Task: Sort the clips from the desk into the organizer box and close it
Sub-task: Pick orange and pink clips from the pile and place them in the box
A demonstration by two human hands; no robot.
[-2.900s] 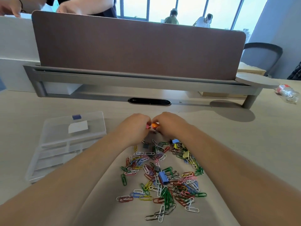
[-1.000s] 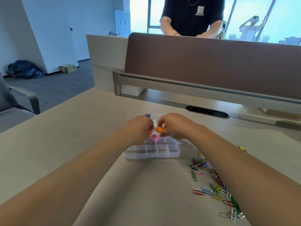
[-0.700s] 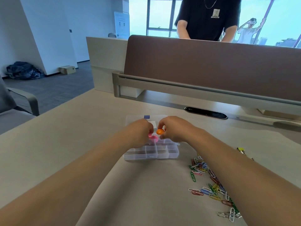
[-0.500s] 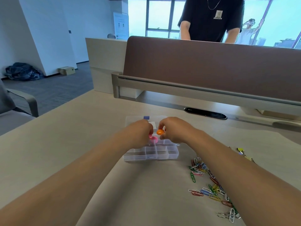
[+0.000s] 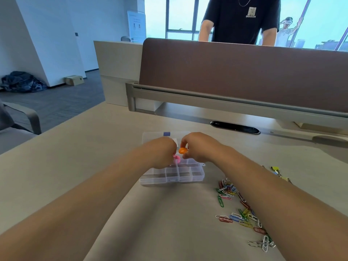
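The small, glossy orange rounded clip (image 5: 183, 150) is pinched between the thumb and fingertips of the right hand (image 5: 199, 147), held just above the back rows of the clear plastic organizer box (image 5: 172, 180). The box sits out in the middle of the pale matte desk (image 5: 94, 166), with its hinged lid (image 5: 150, 136) lying open flat toward the far edge. The left hand (image 5: 162, 153) is curled down beside it with a little pink clip (image 5: 177, 158) at its fingertips. I can't tell from here whether it grips that one or the clip already lies in a compartment. The box is a thin, light shell cut into small square cells by low walls, and that is where I'd expect trouble. A smooth rounded clip let go from that height could bounce over a wall into the wrong cell or skip out onto the desk. With both wrists crowding the same corner of the box, a nudge might slide the whole thing. Toward the near right edge lies a loose scatter of coloured wire paper clips (image 5: 237, 204), thin and tangled, apt to drag neighbours along when lifted. A few yellow binder clips (image 5: 275, 168) lie further back. Beyond the brown partition (image 5: 244, 76) stands a person in a black T-shirt (image 5: 243, 17).
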